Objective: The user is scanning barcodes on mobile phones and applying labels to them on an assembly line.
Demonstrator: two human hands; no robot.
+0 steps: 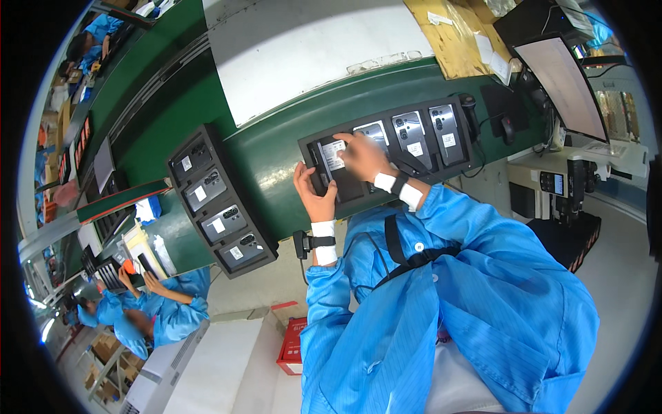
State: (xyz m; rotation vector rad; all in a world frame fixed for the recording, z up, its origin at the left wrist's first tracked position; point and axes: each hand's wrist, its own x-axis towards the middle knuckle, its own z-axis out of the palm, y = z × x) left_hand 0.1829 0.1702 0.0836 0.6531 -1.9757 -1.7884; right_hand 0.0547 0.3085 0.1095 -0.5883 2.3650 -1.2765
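A dark foam tray [454, 103] lies lengthwise on the bench in front of me, with several smartphones in its slots. At its left end my left hand [317, 196] curves around the corner, thumb and fingers apart, beside a dark narrow edge in the slot. My right hand [365, 160] reaches in from the right, fingers bent over a white printed label [332, 156] in that same slot; a blurred patch hides part of this hand. Right of it lie silver-grey phones, one in the middle [412, 131] and one at the right end [445, 127], each with a white label.
A second dark tray [259, 265] with labelled phones stands to the left. On the right are a monitor [562, 83], a mouse [507, 128] and a handheld scanner [468, 109]. A white board [289, 55] lies beyond the bench strip. A co-worker [165, 310] sits at lower left.
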